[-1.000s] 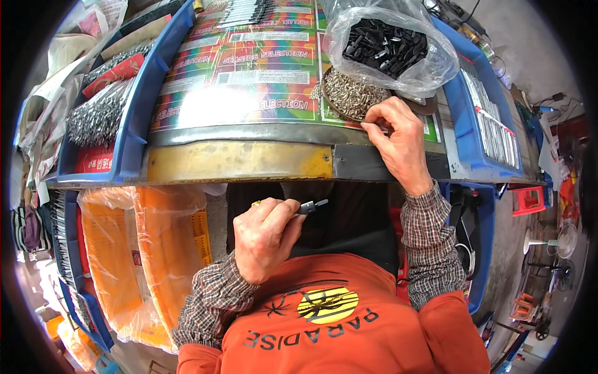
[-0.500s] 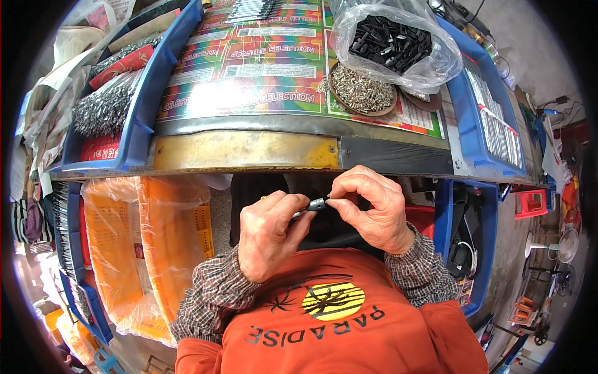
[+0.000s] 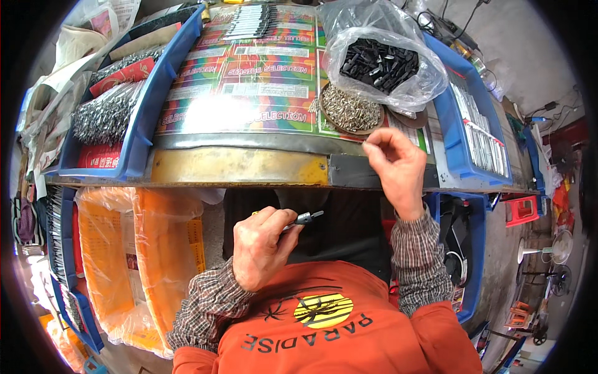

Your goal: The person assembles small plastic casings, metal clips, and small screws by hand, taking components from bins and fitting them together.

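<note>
Low in front of my body, my left hand is closed around a slim dark grey metal piece. Its cylindrical end, with a thin tip, sticks out to the right past my fingertips; the rest is hidden in my grip. Raised over the front edge of the bench, my right hand has thumb and forefinger pinched together. What lies between those fingertips, if anything, is too small to make out. Just beyond them sits a round shallow dish heaped with small silvery metal pieces.
An open plastic bag of black parts lies behind the dish. Blue trays of metal rods flank the bench top, and a row of silvery rods lies at its far side. Below left stands a plastic-lined orange crate.
My right hand has left the metal piece and moved up and right toward the dish. My left hand keeps the piece, slightly lower and farther left, with its thin tip now showing.
</note>
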`<state>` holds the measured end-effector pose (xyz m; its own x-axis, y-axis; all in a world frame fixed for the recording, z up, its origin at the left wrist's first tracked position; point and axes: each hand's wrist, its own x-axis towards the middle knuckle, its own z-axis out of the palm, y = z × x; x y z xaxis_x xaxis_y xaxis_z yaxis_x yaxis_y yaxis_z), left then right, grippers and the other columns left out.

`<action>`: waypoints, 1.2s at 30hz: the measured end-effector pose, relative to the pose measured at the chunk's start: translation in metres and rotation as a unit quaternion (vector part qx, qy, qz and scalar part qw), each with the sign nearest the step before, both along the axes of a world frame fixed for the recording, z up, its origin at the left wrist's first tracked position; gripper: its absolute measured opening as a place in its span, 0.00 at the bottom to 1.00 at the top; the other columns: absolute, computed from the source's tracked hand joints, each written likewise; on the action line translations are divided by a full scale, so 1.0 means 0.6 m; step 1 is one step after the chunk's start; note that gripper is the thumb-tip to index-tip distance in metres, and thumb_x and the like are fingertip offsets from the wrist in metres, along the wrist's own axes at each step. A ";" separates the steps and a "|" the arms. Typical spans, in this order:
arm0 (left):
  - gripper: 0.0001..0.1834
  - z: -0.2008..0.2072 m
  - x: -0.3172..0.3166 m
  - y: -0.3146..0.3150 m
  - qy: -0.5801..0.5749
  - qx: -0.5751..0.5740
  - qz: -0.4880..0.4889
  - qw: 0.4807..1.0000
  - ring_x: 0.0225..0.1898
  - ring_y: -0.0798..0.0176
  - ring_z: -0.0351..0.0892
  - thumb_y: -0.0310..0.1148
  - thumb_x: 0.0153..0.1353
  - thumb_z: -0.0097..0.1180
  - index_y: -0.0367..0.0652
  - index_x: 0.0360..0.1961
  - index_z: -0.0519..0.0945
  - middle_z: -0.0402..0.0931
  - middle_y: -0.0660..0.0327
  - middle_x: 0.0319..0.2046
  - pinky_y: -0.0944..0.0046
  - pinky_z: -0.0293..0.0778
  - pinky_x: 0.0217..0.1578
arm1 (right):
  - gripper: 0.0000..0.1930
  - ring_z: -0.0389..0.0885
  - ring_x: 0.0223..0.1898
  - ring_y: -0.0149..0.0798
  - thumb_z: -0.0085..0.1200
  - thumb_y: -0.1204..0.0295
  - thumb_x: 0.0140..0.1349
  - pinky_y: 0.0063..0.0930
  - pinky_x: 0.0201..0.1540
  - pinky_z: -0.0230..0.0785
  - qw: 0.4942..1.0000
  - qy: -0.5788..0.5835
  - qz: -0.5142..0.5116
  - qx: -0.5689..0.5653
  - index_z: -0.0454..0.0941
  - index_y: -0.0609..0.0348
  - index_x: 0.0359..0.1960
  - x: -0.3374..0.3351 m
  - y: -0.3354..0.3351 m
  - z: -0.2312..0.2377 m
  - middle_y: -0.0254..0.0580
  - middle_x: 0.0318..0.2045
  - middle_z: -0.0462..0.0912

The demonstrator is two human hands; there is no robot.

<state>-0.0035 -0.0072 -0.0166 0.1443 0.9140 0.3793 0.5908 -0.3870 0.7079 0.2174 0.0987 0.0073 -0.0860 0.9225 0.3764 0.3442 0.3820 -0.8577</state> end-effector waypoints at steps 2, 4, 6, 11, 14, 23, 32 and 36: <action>0.08 -0.001 0.001 0.001 -0.005 -0.006 0.004 1.000 0.20 0.60 0.74 0.22 0.49 0.65 0.38 0.31 0.80 0.74 0.58 0.21 0.65 0.69 0.21 | 0.03 0.73 0.24 0.21 0.58 0.80 0.56 0.17 0.28 0.67 1.000 -0.015 -0.026 0.008 0.79 0.65 0.32 0.013 0.030 -0.004 0.31 0.26 0.79; 0.08 -0.002 0.001 0.000 -0.002 -0.006 0.005 1.000 0.20 0.60 0.74 0.22 0.49 0.65 0.38 0.31 0.80 0.73 0.58 0.21 0.65 0.69 0.21 | 0.03 0.73 0.25 0.22 0.58 0.80 0.55 0.18 0.28 0.66 0.999 -0.022 -0.028 0.017 0.79 0.66 0.31 0.014 0.046 -0.006 0.33 0.27 0.79; 0.08 -0.002 0.000 0.001 0.001 -0.008 0.007 1.000 0.20 0.60 0.74 0.22 0.49 0.65 0.38 0.31 0.80 0.73 0.58 0.21 0.65 0.69 0.21 | 0.02 0.74 0.26 0.23 0.58 0.80 0.55 0.19 0.28 0.66 0.994 -0.064 -0.031 0.084 0.79 0.65 0.30 0.014 0.054 -0.005 0.34 0.28 0.79; 0.08 -0.003 -0.002 0.004 -0.008 -0.016 0.008 1.000 0.20 0.60 0.74 0.22 0.49 0.65 0.38 0.31 0.79 0.73 0.57 0.21 0.65 0.69 0.21 | 0.03 0.75 0.27 0.27 0.59 0.82 0.53 0.21 0.28 0.66 0.991 -0.048 -0.031 0.119 0.79 0.64 0.30 0.015 0.051 -0.011 0.36 0.30 0.78; 0.08 -0.001 -0.004 0.008 -0.006 -0.021 0.003 1.000 0.20 0.61 0.74 0.22 0.49 0.65 0.38 0.32 0.79 0.74 0.57 0.22 0.65 0.70 0.21 | 0.04 0.75 0.28 0.27 0.59 0.81 0.53 0.22 0.28 0.67 0.993 -0.087 0.015 0.081 0.78 0.64 0.30 -0.009 -0.006 0.020 0.37 0.31 0.79; 0.10 0.011 0.007 0.007 -0.031 -0.042 -0.018 0.999 0.22 0.54 0.74 0.23 0.47 0.65 0.40 0.32 0.78 0.73 0.57 0.21 0.59 0.69 0.23 | 0.11 0.76 0.33 0.39 0.61 0.83 0.49 0.29 0.32 0.69 0.975 -0.043 0.210 0.060 0.76 0.61 0.34 -0.044 -0.089 -0.021 0.40 0.32 0.78; 0.11 0.015 0.008 0.000 -0.011 -0.013 -0.011 1.000 0.23 0.53 0.75 0.23 0.45 0.64 0.40 0.32 0.77 0.73 0.58 0.23 0.58 0.71 0.24 | 0.07 0.76 0.35 0.36 0.61 0.81 0.53 0.25 0.33 0.69 0.974 -0.051 0.213 0.050 0.77 0.62 0.32 -0.050 -0.099 -0.023 0.41 0.33 0.79; 0.12 0.014 0.006 -0.001 0.005 -0.001 -0.016 1.000 0.23 0.53 0.75 0.23 0.46 0.64 0.41 0.33 0.77 0.73 0.58 0.23 0.58 0.71 0.24 | 0.08 0.76 0.34 0.38 0.62 0.81 0.52 0.26 0.33 0.69 0.972 -0.077 0.204 0.088 0.76 0.62 0.32 -0.054 -0.102 -0.019 0.41 0.33 0.79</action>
<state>-0.0002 -0.0075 -0.0080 0.1773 0.9097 0.3756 0.5845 -0.4044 0.7034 0.1853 0.0373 -0.0042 -0.4996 0.7223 0.4782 0.2528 0.6496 -0.7170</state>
